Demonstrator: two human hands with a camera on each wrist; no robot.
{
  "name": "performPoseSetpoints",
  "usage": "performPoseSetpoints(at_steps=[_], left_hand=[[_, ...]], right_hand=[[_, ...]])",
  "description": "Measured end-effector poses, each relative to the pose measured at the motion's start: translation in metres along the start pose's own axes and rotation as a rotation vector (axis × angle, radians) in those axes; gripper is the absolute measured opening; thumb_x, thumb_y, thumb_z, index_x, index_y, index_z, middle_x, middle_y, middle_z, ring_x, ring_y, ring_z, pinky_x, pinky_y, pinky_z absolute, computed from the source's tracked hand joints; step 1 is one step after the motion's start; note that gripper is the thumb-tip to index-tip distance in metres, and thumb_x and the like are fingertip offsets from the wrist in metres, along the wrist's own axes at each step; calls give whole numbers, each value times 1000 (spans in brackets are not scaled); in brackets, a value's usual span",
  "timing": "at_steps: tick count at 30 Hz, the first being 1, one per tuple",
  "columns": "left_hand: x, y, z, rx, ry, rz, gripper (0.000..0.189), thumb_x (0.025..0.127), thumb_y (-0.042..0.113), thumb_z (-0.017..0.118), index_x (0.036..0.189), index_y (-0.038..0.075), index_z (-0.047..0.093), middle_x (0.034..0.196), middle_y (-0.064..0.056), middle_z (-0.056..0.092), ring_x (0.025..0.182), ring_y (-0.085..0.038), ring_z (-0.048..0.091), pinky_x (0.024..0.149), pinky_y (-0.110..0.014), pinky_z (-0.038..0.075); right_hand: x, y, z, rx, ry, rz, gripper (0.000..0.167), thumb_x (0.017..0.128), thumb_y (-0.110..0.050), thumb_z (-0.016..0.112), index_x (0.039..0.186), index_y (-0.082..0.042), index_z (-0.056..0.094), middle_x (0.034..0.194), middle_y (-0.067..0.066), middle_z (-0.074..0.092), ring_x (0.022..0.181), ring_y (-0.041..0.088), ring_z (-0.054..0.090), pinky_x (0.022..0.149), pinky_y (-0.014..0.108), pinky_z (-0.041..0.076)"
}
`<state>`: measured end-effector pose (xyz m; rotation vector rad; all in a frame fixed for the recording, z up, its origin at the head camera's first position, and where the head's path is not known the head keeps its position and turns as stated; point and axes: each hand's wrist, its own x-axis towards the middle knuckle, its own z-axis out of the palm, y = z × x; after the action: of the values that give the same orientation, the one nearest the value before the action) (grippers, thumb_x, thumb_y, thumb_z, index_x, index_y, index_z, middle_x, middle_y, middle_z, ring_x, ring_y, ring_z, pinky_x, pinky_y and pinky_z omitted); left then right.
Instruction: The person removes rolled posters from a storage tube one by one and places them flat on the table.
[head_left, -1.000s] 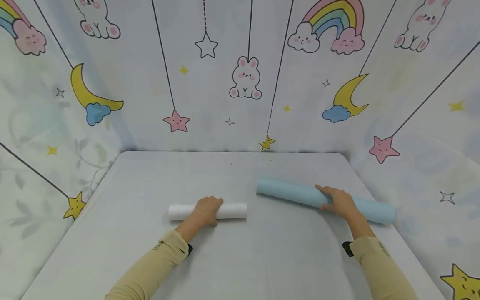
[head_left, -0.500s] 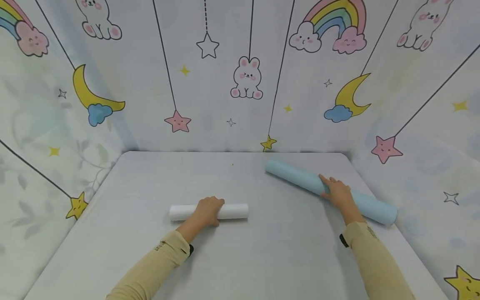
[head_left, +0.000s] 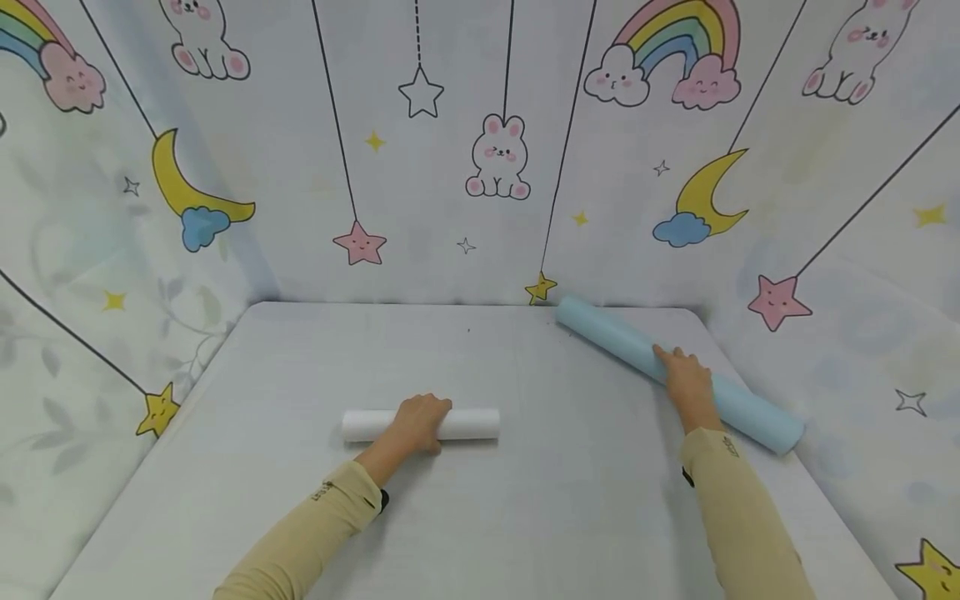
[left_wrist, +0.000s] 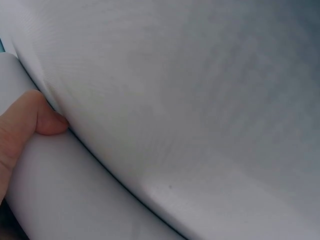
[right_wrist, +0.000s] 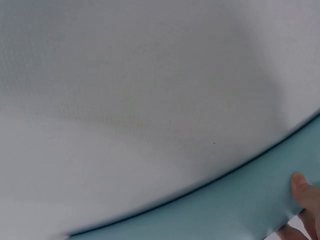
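A short white roll (head_left: 472, 424) lies crosswise on the white table (head_left: 480, 517), left of its middle. My left hand (head_left: 416, 423) holds it from above near its centre; the left wrist view shows the thumb (left_wrist: 30, 112) bent against the roll's side. To the right, a longer, thicker light blue roll (head_left: 607, 332) lies slantwise, its far end at the table's back edge and its near end by the right edge. Around its middle my right hand (head_left: 688, 390) keeps a grip, with the thumb and fingertips on the blue surface (right_wrist: 230, 205) in the right wrist view.
A white backdrop (head_left: 442, 192) printed with stars, moons, rabbits and rainbows rises behind the table and along both sides. The blue roll's near end reaches the right table edge (head_left: 813, 492).
My right hand has swung the blue roll's far end back and to the right, so it now lies more steeply slanted. The left hand and white roll stay in place.
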<state>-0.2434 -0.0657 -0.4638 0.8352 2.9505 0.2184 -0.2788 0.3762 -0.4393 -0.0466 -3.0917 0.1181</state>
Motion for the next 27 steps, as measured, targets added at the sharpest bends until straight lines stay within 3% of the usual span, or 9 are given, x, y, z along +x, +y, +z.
performPoseSetpoints(at_steps=[3,16,27], left_hand=[[0,1,0,1,2,3,44,57,17,87,89,7,58,81,-7,62,72,-24,59,63,-37,49],[0,1,-1,17,5,9,45,57,17,87,90,7,58,81,-7,62,73,-24,59,63,-37,49],[0,0,1,32,1,8,44,57,17,87,90,8,58,81,-6,62,74,-24,59,63,-37,49]], right_hand=[[0,3,0,-5,-4,21,57,85,18,43,138,-2,34,132,38,30,113,59,33,88,66,30],[2,-1,-5,-38,-2,53,59,82,16,51,136,-2,37,129,38,34,105,58,42,81,63,39],[3,-2,-3,6,-15,63,59,83,13,51,137,-2,34,132,37,30,115,58,32,87,69,29]])
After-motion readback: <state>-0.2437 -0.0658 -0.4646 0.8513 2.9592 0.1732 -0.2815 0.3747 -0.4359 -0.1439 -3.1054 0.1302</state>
